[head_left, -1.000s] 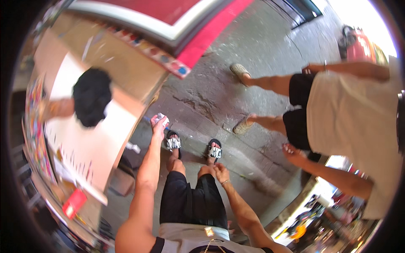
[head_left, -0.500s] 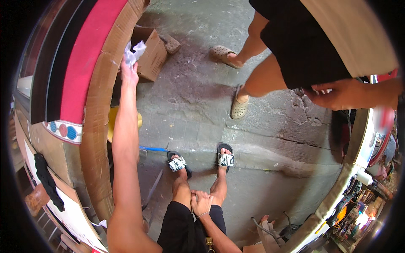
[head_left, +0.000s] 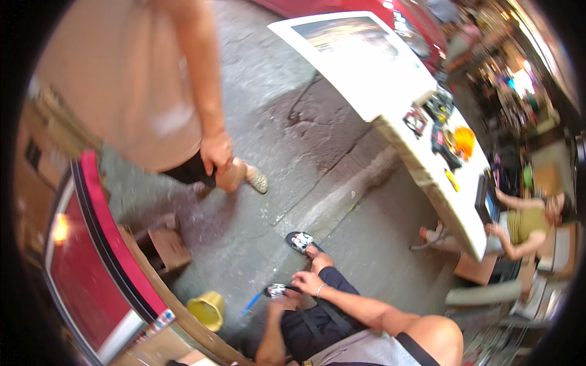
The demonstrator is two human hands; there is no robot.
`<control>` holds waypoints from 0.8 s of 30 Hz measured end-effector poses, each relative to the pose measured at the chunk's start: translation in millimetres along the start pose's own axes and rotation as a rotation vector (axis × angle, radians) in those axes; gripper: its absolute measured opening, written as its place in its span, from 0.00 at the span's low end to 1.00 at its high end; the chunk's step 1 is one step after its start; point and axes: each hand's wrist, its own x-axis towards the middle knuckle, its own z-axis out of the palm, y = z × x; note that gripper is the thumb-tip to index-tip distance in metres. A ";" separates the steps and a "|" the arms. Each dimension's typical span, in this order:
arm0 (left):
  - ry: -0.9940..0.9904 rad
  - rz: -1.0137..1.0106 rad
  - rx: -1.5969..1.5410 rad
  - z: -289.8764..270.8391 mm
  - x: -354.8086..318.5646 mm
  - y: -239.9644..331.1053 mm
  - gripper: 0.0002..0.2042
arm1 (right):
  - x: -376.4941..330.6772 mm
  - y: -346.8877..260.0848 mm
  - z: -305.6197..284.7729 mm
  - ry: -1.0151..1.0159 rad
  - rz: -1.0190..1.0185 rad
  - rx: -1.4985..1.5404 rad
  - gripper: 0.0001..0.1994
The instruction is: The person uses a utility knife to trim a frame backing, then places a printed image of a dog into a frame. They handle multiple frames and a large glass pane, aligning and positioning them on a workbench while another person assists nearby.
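Head view: two hands close together over the knees

The right hand [head_left: 308, 282] has its fingers bent inward, with nothing visible in them; how far they close I cannot tell. The left hand [head_left: 285, 300] is blurred, so whether it holds anything cannot be told. Both hang near the black shorts [head_left: 302, 334], perhaps simply because the body is bent forward. Below them, the patterned left sandal [head_left: 276, 289] shows just beside the left hand; contact is unclear. The right sandal [head_left: 299, 241] stands farther forward, probably for balance.

Near the left foot lies a blue strip [head_left: 250, 304]; beyond it, a yellow bucket [head_left: 206, 310] sits beside the red framed panel [head_left: 91, 262], seemingly tucked out of the walkway. A cardboard box [head_left: 169, 248] is near too.

On the right, the white table [head_left: 462, 215] carries a drill [head_left: 441, 145] and a yellow cutter [head_left: 452, 180], likely grouped for reach. A co-worker's hand [head_left: 217, 152] hangs loosely ahead.
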 end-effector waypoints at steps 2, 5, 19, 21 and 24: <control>0.004 0.299 0.529 9.2 -31.6 41.2 0.15 | 0.3 -6.3 -47.9 0.104 -0.018 -0.006 0.15; -0.124 0.057 0.114 -10.7 -23.9 116.7 0.15 | 1.8 -5.6 -126.5 0.081 0.155 -0.058 0.16; 0.113 0.092 -0.340 -180.9 193.3 446.0 0.11 | 73.2 20.8 -436.3 0.652 0.185 0.341 0.15; 0.068 0.209 -0.247 -180.1 213.0 529.5 0.12 | 88.4 4.7 -468.0 0.716 0.118 0.475 0.15; 0.025 0.391 -0.103 -179.0 234.6 649.4 0.13 | 105.2 -18.8 -497.2 0.764 0.046 0.712 0.14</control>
